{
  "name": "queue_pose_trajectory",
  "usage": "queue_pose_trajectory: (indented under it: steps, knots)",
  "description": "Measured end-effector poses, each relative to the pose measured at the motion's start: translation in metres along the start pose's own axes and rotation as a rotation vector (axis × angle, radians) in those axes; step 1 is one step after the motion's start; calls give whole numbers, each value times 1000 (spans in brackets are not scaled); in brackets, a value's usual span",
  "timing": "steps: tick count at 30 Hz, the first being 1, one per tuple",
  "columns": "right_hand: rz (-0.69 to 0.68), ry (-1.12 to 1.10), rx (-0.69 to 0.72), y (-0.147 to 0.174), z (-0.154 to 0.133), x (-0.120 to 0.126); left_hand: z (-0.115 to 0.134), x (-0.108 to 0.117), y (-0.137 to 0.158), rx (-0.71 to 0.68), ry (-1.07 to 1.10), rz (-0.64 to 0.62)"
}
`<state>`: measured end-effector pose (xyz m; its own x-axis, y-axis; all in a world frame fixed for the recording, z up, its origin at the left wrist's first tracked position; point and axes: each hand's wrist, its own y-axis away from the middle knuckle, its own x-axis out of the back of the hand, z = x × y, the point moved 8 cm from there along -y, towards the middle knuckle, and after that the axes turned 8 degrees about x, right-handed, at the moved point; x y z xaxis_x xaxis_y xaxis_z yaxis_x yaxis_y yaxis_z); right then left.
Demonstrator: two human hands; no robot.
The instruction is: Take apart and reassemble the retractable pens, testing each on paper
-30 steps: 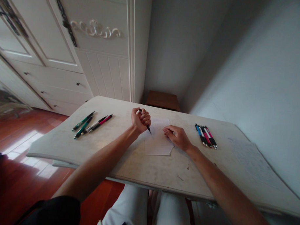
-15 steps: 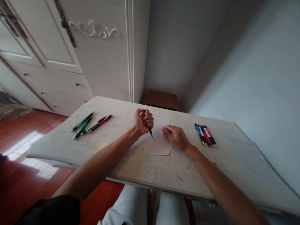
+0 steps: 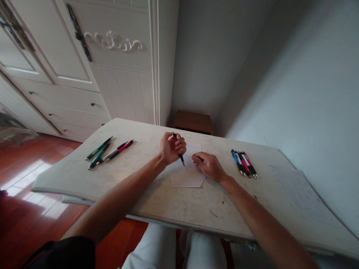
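My left hand [image 3: 172,148] is closed in a fist around a black and pink pen [image 3: 181,159], its tip slanting down over a white sheet of paper [image 3: 187,178]. Just right of it, my right hand [image 3: 208,165] rests on the paper's right side with its fingers curled in. No object shows between those fingers. To the right lies a row of several pens [image 3: 244,164] in blue, white, black and pink. On the left are two green pens [image 3: 99,150] beside a silver-and-black pen and a pink-and-black pen [image 3: 125,146].
The pale table [image 3: 153,204] has a curved front edge above my legs. Scribbles [image 3: 298,189] mark its right end. Behind it stand a brown wooden box-like piece [image 3: 194,121] and a white wardrobe [image 3: 125,89]. A grey wall borders the right side.
The pen in my left hand has turned slightly and its tip sits a bit further right. My right hand keeps almost the same place. The whole view has shifted a little.
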<state>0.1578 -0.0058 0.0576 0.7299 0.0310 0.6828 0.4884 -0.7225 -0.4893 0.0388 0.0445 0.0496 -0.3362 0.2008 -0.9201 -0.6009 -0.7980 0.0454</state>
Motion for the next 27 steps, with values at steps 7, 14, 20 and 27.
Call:
queue_pose_trajectory:
  steps: [7, 14, 20, 27]
  knots:
    - [31, -101, -47, 0, -4, 0, -14, -14, 0, 56, -78, -36]
    - [70, -268, -131, 1, 0, -6, -15, -13, -1, -38, -202, -19]
    - [164, -474, -106, -2, -7, -8, -15, -16, 1, -99, -295, 3]
    - [138, -859, -86, -1, -11, -19, -15, -14, 0, -145, -434, 7]
